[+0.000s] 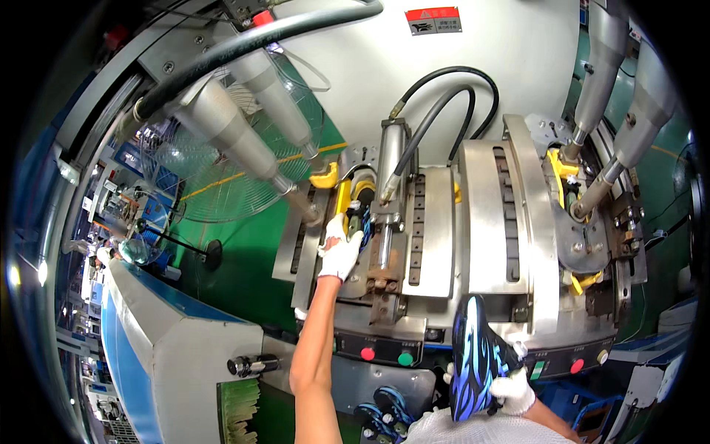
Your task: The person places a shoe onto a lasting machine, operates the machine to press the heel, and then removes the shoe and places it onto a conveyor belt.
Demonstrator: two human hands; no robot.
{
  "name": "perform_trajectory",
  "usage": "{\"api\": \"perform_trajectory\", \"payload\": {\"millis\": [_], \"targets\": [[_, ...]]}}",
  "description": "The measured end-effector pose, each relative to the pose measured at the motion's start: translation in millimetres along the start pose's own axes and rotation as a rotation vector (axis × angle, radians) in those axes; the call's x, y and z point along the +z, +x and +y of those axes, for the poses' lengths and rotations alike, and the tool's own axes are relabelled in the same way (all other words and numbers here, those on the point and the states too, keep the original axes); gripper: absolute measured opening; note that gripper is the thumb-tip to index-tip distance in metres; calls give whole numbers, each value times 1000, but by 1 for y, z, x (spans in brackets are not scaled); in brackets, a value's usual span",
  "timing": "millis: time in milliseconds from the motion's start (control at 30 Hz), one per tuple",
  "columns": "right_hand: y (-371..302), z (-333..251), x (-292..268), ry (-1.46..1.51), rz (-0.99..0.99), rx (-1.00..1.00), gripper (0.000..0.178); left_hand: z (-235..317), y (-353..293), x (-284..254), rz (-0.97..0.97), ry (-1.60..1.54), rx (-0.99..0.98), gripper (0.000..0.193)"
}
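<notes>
My left hand (340,248), in a white glove with a reddish-brown stain, reaches to the machine's left station. Its fingers are stretched toward a yellow pad (343,197), with the thumb apart from them. Just beyond the thumb sits a dark shoe with blue markings (364,216), partly hidden by the hand and the machine parts; whether the hand touches it I cannot tell. My right hand (512,392), also white-gloved, is closed on a black shoe with a blue and purple flame pattern (477,359). That shoe is held upright in front of the machine, close to my body.
A steel cylinder (393,159) with black hoses stands beside the left station. Slanted metal rams (225,126) hang over it. Red (367,354) and green (405,359) buttons line the front panel. Below are more blue-black shoes (388,411). A wire-caged fan (237,163) stands behind at left.
</notes>
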State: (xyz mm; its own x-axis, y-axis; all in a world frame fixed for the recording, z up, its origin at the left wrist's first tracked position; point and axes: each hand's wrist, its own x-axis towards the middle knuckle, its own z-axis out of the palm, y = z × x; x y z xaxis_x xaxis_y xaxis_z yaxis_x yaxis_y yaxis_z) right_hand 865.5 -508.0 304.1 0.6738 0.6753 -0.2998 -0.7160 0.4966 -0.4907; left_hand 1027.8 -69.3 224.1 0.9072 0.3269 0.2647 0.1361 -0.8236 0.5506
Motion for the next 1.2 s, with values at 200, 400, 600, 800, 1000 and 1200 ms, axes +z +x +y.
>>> {"api": "perform_trajectory", "payload": {"millis": [200, 400, 600, 800, 1000, 1200], "targets": [[-15, -15, 15, -103, 146, -12, 78, -16, 59, 60, -24, 102, -277, 65], [-2, 0, 20, -136, 155, -51, 83, -30, 60, -17, 50, 27, -274, 69], [30, 12, 8, -298, 252, -20, 54, 60, -77, -124, 182, -295, -250, 62], [223, 41, 133, -209, 87, 2, 26, 18, -306, -168, 312, -321, -484, 58], [485, 57, 83, -783, 468, -57, 14, -7, -498, -155, 282, -202, -1155, 61], [639, 29, -93, -1805, 735, -244, 20, 17, -588, -130, 179, 116, -1630, 62]]}}
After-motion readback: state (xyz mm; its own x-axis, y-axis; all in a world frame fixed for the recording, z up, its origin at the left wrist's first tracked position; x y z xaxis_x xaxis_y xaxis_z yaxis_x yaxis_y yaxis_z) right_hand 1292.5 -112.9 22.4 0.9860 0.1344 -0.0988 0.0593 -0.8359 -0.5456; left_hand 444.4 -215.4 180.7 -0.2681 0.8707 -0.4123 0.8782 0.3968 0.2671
